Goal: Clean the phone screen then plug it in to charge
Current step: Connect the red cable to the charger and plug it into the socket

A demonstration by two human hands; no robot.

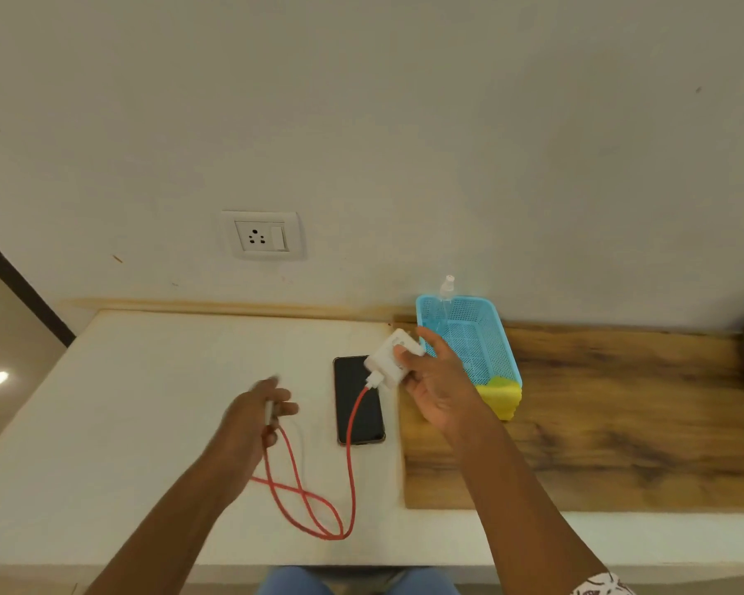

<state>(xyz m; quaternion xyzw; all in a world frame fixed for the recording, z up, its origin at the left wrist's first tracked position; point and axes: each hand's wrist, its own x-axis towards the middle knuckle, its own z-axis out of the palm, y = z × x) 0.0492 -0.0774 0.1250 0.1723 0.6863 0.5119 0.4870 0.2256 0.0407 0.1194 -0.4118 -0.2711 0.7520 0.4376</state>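
A black phone point(358, 418) lies flat, screen up, on the white counter point(147, 401). My right hand point(437, 380) holds a white charger adapter point(389, 358) just above the phone's top right corner. A red cable point(353, 457) runs from the adapter over the phone, loops on the counter and rises to my left hand point(258, 418). That hand is shut on the cable's white plug end point(270, 412), left of the phone. A white wall socket point(263, 236) with a switch sits on the wall above the counter, nothing plugged in.
A blue mesh basket point(486, 337) stands right of the phone, with a clear spray bottle point(446, 294) at its far end and a yellow cloth point(501, 395) at its near end. It rests on a wooden surface point(619, 423). My knees show below the counter edge.
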